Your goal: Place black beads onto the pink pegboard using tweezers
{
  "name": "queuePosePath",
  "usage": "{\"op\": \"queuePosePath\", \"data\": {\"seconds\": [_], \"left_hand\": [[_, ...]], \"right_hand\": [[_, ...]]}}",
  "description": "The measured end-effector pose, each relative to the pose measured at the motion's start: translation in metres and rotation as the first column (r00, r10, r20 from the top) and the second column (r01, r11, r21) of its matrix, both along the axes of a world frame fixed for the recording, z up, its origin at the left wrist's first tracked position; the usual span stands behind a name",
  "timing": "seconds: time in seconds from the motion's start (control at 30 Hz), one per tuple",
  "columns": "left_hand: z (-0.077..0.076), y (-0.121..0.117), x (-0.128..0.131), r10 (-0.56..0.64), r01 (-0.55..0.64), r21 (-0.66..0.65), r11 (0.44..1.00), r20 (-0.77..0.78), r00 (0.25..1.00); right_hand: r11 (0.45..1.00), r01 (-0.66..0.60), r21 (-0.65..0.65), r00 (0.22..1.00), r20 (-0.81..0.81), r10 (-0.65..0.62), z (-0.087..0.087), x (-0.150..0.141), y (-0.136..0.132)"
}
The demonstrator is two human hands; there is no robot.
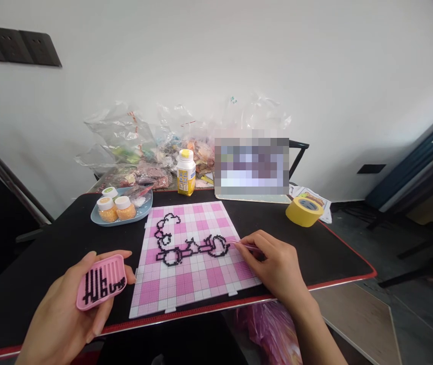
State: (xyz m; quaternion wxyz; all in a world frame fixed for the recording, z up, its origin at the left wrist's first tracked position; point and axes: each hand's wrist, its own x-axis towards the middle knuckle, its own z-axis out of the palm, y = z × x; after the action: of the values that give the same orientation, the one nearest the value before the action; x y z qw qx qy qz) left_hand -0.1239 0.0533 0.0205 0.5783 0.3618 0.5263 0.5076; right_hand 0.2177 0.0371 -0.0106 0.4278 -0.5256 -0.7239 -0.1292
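My left hand [64, 299] grips a small pink bead tray [115, 264] with ridged grooves, tilted over the table's left front. Black beads [94, 286] lie in several of its grooves. In my right hand [273, 258] a thin pink pair of tweezers [245, 245] is pinched, its tip at the right end of the black outline. The pink-and-white checked pegboard [186, 279] lies flat between my hands. Black beads on it form an outline [189, 251] of curves and a horizontal bar. Whether the tweezers hold a bead is too small to tell.
A blue plate [140, 215] holds jars of beads [107, 209]. Behind it are bulging clear bags [125, 132], a yellow-and-white bottle [186, 172] and a blurred-out screen [252, 165]. Yellow tape [302, 212] sits at right on the black mat [338, 253], which has a red edge.
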Motion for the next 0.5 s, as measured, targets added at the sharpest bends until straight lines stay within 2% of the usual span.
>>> {"op": "queuePosePath", "data": {"seconds": [0.5], "left_hand": [[-0.0028, 0.0007, -0.0026, 0.001, -0.001, 0.008, 1.0, -0.015, 1.0]], "right_hand": [[0.999, -0.018, -0.043, 0.997, -0.073, 0.015, -0.0017, -0.0018, -0.0064]]}}
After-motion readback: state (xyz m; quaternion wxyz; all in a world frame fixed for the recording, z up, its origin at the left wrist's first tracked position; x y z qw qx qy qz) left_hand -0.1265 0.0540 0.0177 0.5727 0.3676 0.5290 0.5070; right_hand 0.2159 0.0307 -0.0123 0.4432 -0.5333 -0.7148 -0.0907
